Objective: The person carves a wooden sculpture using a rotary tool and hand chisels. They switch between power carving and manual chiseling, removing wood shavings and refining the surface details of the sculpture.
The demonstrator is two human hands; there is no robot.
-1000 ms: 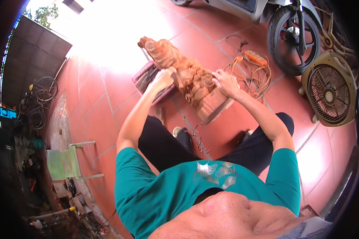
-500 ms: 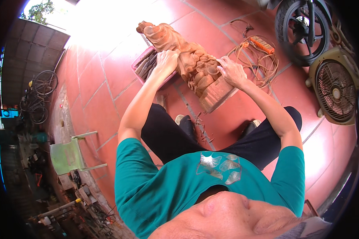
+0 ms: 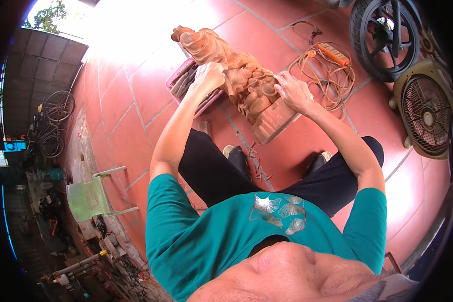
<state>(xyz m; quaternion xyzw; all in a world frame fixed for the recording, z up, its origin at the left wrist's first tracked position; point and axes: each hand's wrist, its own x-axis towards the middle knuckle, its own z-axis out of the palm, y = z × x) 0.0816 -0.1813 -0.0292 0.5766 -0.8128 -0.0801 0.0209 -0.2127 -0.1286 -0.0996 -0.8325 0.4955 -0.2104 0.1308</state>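
Well forward, left hand [image 3: 210, 76] curled, its hold unclear; right hand [image 3: 294, 92], fingers [image 3: 283, 80] half-open, against carved statue [image 3: 243, 83].

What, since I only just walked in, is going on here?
A seated person is working bare-handed at a carved wooden figure, its flat base end nearest them. The left grip is closed at the figure's left edge; whether it holds a tool is unclear. The right grip touches the right edge, near the base. A pink bin of slender tools sits to the left, an orange power strip to the right, and wood chips lie between the shoes.
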